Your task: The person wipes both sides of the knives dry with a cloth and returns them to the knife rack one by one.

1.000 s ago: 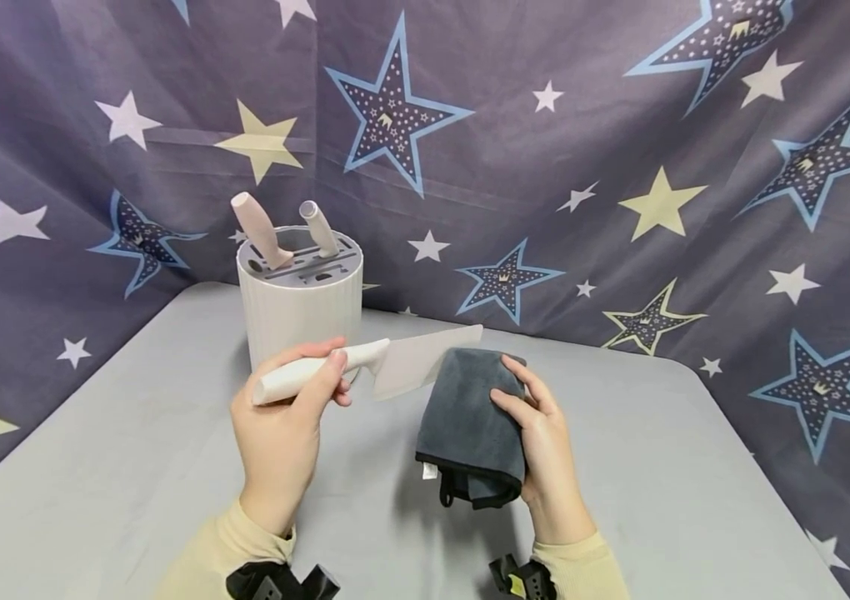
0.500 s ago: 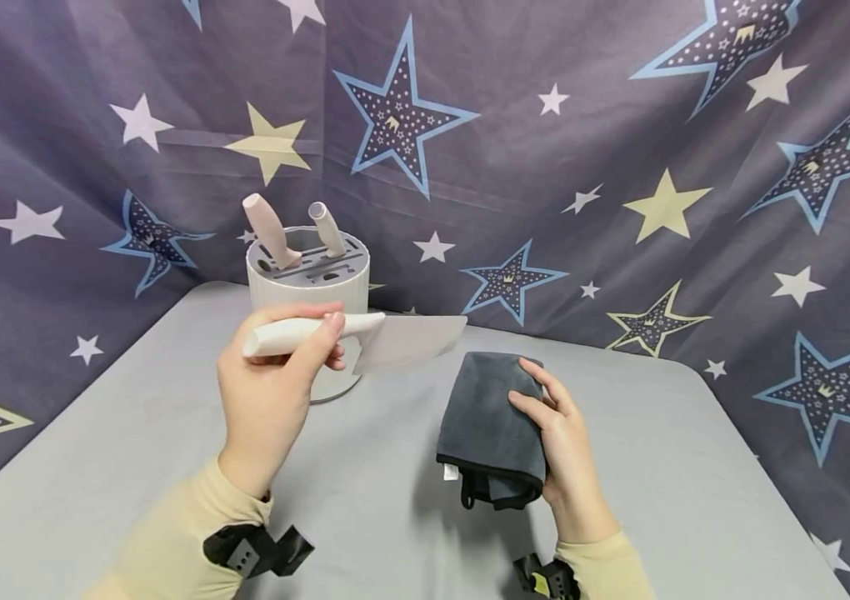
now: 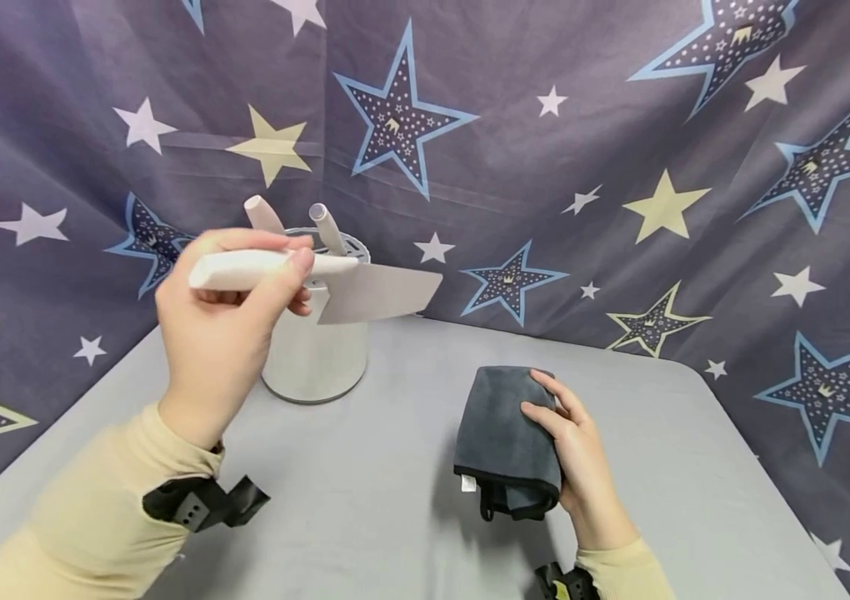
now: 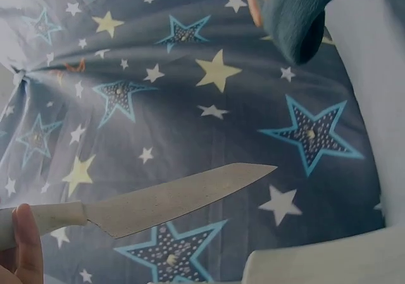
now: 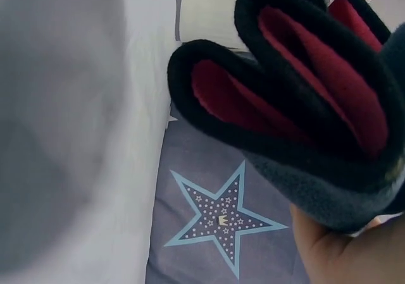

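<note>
My left hand (image 3: 226,321) grips a kitchen knife by its white handle (image 3: 245,271). The broad knife blade (image 3: 380,293) points to the right and overlaps the knife block in the head view. In the left wrist view the whole knife blade (image 4: 177,198) shows against the curtain. My right hand (image 3: 578,446) holds a folded grey cloth (image 3: 507,425) with black edging, thumb hidden behind it. Red lining shows between the folds of the cloth (image 5: 304,164) in the right wrist view. Behind my left hand stands the round white knife block (image 3: 320,362), partly covered.
Two knife handles rise from the block, a pinkish one (image 3: 263,215) and a paler one (image 3: 328,229). The grey table (image 3: 380,500) reaches back to a star-patterned curtain (image 3: 530,167) along its far and side edges.
My left hand has carried the knife up and left, away from the cloth and in front of the knife block. My right hand, still holding the cloth, has shifted slightly right and down.
</note>
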The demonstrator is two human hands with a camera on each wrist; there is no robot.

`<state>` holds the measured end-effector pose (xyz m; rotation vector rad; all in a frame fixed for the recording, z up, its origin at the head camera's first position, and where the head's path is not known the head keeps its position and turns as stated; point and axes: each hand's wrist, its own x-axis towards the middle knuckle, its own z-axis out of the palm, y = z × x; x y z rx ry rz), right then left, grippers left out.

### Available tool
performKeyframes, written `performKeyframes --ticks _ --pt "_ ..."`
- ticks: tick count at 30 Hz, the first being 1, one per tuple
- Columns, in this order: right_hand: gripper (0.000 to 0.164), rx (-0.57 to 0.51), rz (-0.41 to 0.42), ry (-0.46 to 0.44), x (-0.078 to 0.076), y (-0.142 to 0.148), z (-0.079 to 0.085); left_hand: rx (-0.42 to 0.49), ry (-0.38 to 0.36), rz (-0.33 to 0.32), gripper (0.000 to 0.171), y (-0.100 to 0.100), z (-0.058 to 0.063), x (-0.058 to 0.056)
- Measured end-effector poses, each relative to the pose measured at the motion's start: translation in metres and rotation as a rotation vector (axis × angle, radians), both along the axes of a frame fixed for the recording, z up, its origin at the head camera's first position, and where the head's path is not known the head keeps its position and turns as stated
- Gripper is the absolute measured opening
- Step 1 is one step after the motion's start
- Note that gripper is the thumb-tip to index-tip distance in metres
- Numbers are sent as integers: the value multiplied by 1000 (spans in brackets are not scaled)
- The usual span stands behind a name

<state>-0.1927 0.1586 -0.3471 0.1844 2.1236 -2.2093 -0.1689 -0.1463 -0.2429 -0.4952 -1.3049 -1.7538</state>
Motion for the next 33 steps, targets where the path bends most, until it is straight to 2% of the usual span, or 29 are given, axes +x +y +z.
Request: performKeyframes --ticks 7,10,17,24,28,31,33 --pt "49 18 0 -18 0 7 -2 -4 45 -2 18 -13 19 -8" --pt "48 31 9 -20 1 10 -3 -51 62 28 18 -19 28 -10" --pt "49 42 26 -33 2 16 -8 -74 93 50 17 -27 46 -12" --pt "50 63 19 -51 3 22 -11 -158 65 86 13 -39 52 -13" --pt "51 61 5 -66 3 25 -12 -147 34 44 14 -45 53 -14" --pt "51 61 5 -77 3 28 -13 -113 -24 9 14 -48 55 -14" --pt "51 64 7 -83 3 30 -14 -141 -61 36 14 -49 57 -14"
